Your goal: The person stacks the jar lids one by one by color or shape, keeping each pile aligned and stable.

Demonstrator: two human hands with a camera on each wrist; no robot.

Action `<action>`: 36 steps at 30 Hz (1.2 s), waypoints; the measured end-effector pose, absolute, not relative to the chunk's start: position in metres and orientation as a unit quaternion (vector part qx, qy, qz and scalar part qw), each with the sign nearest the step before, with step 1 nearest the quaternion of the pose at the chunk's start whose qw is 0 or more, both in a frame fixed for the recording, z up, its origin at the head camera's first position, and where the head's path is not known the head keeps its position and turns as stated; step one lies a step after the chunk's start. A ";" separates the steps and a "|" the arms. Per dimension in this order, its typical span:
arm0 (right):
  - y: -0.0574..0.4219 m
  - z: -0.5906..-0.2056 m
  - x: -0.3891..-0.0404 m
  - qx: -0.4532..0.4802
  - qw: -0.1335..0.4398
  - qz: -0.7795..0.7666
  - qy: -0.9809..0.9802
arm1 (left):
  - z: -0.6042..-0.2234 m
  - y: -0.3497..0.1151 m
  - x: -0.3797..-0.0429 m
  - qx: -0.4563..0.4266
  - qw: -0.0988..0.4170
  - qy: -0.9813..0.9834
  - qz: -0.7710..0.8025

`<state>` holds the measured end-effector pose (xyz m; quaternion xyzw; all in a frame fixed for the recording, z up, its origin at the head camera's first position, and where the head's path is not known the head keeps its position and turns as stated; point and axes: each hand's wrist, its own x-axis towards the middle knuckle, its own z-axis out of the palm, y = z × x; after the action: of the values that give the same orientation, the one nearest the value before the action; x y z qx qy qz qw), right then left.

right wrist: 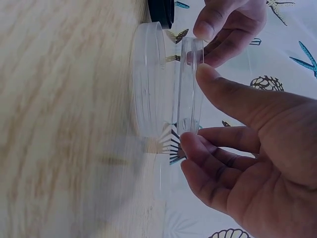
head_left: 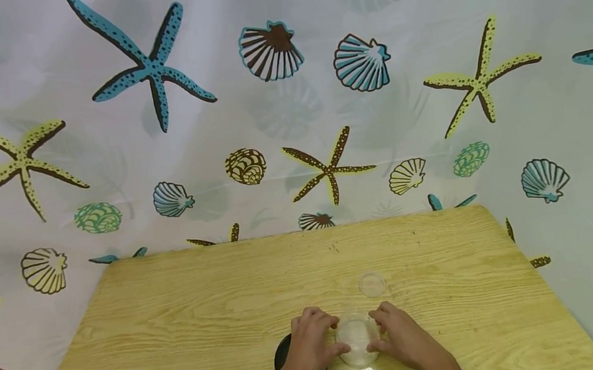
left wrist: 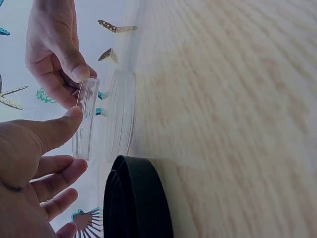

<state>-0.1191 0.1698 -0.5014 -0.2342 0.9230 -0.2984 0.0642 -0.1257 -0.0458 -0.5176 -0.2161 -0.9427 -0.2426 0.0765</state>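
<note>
Both hands hold a clear, shallow round dish (left wrist: 88, 119) by its edge, the left hand (head_left: 309, 345) on one side and the right hand (head_left: 403, 335) opposite. Thumbs and fingertips pinch its rim. Just under it, a wider clear round dish (right wrist: 147, 84) lies on the wooden table (head_left: 192, 328), with a narrow gap between the two in the wrist views. Beside the left hand sits a black round container (left wrist: 143, 198) with ring-like ridges, partly hidden by that hand and wrist in the head view.
A smaller clear disc (head_left: 372, 284) lies on the table beyond the hands. Behind and beside the table hangs a pale cloth (head_left: 289, 113) printed with starfish and shells, meeting its far edge.
</note>
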 end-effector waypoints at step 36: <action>0.170 -0.511 -0.113 -0.238 0.070 -0.295 0.923 | -0.526 -0.046 -0.123 -0.219 0.035 -0.951 -0.214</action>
<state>-0.1131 0.1700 -0.5113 -0.2382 0.9228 -0.2946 0.0700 -0.1231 -0.0458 -0.5259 -0.2191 -0.9513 -0.2143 0.0346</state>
